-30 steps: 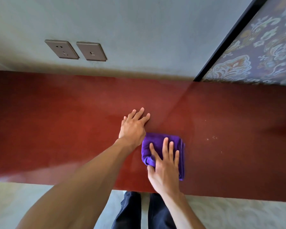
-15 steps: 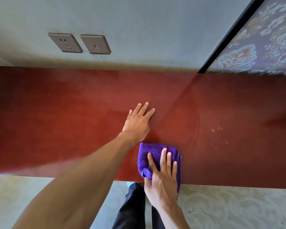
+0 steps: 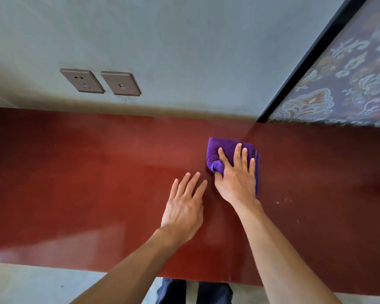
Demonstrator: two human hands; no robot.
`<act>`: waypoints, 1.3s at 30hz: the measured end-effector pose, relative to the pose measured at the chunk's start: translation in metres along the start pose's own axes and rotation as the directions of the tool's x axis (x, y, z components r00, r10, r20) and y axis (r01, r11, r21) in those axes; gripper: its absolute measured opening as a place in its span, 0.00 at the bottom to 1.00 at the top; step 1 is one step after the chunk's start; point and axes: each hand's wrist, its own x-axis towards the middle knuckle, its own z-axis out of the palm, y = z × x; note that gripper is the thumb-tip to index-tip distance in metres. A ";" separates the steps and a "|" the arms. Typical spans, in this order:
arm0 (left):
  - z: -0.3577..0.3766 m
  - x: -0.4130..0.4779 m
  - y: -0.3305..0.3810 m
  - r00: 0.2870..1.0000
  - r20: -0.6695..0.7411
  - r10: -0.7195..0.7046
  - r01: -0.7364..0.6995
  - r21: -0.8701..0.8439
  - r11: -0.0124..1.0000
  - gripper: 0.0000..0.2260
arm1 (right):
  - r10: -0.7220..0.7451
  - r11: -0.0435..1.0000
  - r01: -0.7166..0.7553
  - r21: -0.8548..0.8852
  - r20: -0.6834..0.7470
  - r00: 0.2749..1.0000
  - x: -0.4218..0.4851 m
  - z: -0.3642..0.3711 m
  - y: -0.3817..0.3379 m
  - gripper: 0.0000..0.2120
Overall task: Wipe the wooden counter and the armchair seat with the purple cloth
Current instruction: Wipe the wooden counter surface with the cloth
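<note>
Cloth beneath right hand, near left hand

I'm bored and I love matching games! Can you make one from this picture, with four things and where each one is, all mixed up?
Things
1. purple cloth
2. left hand
3. wall socket
4. patterned panel

Places
A. on the grey wall, above the counter
B. flat on the bare red counter
C. under the right hand
D. at the far right, behind a black edge

Pairs: 1-C, 2-B, 3-A, 4-D
</note>
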 end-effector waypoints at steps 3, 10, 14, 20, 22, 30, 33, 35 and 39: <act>0.007 0.022 0.032 0.999 0.053 0.014 -0.016 0.026 1.000 0.27 | -0.006 0.999 0.007 -0.032 0.025 1.000 0.040 -0.015 0.035 0.33; 0.022 0.067 0.081 0.990 0.138 0.032 -0.044 0.084 0.995 0.27 | -0.011 1.000 0.011 0.001 0.056 0.998 0.097 -0.040 0.105 0.32; 0.027 0.072 0.083 0.980 0.200 0.001 -0.022 0.106 0.994 0.27 | -0.093 0.995 0.089 0.035 0.130 0.987 0.099 -0.045 0.127 0.31; 0.022 0.073 0.083 0.980 0.199 -0.012 -0.005 0.086 0.996 0.27 | -0.155 0.984 0.144 0.105 0.111 0.982 0.038 -0.041 0.155 0.31; 0.021 0.073 0.085 0.977 0.211 -0.016 -0.001 0.080 0.997 0.26 | -0.134 0.985 0.123 0.120 0.089 0.987 0.002 -0.036 0.159 0.32; 0.016 0.075 0.085 0.973 0.231 -0.020 0.002 0.076 0.997 0.25 | 0.018 0.990 -0.032 0.140 0.100 0.995 -0.121 -0.011 0.126 0.33; 0.014 0.076 0.084 0.967 0.253 -0.016 -0.006 0.083 0.997 0.26 | 0.058 0.986 -0.074 0.149 0.109 0.992 -0.154 -0.006 0.109 0.33; 0.013 0.074 0.082 0.963 0.271 0.000 -0.027 0.094 0.995 0.26 | 0.086 0.982 -0.102 0.159 0.104 0.991 -0.180 -0.001 0.097 0.34; 0.009 0.074 0.077 0.947 0.319 0.037 -0.071 0.094 0.993 0.29 | 0.141 0.970 -0.160 0.185 0.111 0.984 -0.226 0.012 0.068 0.33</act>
